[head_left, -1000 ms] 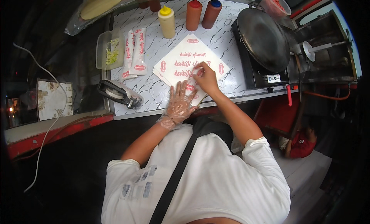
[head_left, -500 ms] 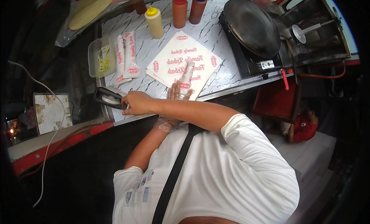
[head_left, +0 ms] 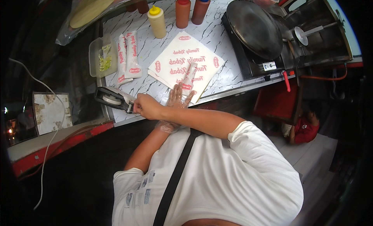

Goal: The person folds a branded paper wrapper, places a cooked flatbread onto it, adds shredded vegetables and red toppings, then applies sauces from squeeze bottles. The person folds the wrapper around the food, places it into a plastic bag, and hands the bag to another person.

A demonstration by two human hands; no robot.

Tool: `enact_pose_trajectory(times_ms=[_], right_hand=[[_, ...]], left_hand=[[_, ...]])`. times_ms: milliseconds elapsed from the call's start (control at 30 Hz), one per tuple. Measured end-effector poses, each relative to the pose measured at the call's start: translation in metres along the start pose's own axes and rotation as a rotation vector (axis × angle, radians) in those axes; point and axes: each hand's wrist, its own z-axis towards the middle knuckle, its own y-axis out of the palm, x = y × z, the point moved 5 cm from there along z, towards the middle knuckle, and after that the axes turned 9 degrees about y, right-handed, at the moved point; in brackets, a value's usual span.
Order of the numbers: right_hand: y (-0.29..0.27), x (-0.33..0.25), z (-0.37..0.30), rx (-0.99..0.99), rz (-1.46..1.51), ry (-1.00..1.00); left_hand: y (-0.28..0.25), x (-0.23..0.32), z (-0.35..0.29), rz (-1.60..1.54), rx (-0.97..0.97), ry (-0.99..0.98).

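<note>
My right arm crosses over the left one. Pinched fingers of my right hand are at the front end of a black tape dispenser, closed on the clear tape drawn from its roll. In a clear plastic glove, my left hand lies with fingers stretched over the lower end of a paper-wrapped roll. That roll rests slantwise on a stack of white wrapping paper with red print. Two more wrapped rolls lie side by side to the left.
A plastic tub holds shredded greens. Squeeze bottles with yellow, red and blue caps stand at the back. A dark round pan sits on a stove at right. Bagged flatbreads are at upper left. Someone in red is at right.
My right hand has moved a little to the right, away from the dispenser, pulling tape. My left hand stays on the wrapped roll.
</note>
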Motion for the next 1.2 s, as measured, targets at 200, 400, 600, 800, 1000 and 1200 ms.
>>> enact_pose_trajectory(times_ms=[200,400,600,800,1000,1200], right_hand=[[-0.048,0.015,-0.009,0.262,-0.287,-0.024],[-0.167,0.086,-0.073,0.602,0.065,0.099],[-0.167,0.132,-0.083,0.704,0.351,0.279],[-0.174,0.128,-0.071,0.77,0.503,0.277],[-0.2,0.111,-0.052,0.835,-0.047,0.199],[-0.196,0.107,-0.066,0.729,-0.111,0.132]], left_hand=[[-0.009,0.006,0.001,0.104,0.036,0.04],[-0.016,0.008,0.001,-0.043,-0.151,-0.063],[-0.026,0.01,0.006,-0.114,-0.133,-0.076],[-0.025,0.009,0.007,-0.104,-0.137,-0.072],[-0.026,0.01,0.006,-0.089,-0.126,-0.062],[-0.024,0.011,0.008,-0.067,-0.17,-0.076]])
